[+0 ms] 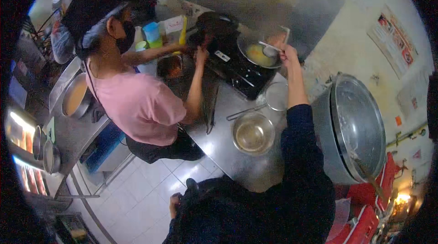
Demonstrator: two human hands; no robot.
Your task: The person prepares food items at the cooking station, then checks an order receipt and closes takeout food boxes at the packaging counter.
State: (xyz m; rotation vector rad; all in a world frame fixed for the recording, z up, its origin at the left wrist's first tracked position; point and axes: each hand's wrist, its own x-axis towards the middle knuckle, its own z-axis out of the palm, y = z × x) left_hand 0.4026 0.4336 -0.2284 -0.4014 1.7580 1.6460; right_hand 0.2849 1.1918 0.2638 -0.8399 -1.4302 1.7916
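My right hand [288,55] reaches over a round pan [252,39] with yellow food in it. Its fingers are closed on a metal ladle [270,51], held above the pan. The pan sits on a black portable stove [242,79]. Low in the view, beside my dark clothing, my left hand [174,202] is partly hidden; its fingers are too unclear to read. Below the stove on the steel counter [221,141] are a metal bowl [253,133] and a round strainer [276,96] with a handle.
A co-worker in a pink shirt [141,102] stands on the left, hands [200,56] at the stove's left end. A large metal pot [326,121] stands right of my arm. Behind the co-worker is a bowl of tan liquid [75,99]. White floor tiles [146,189] show below.
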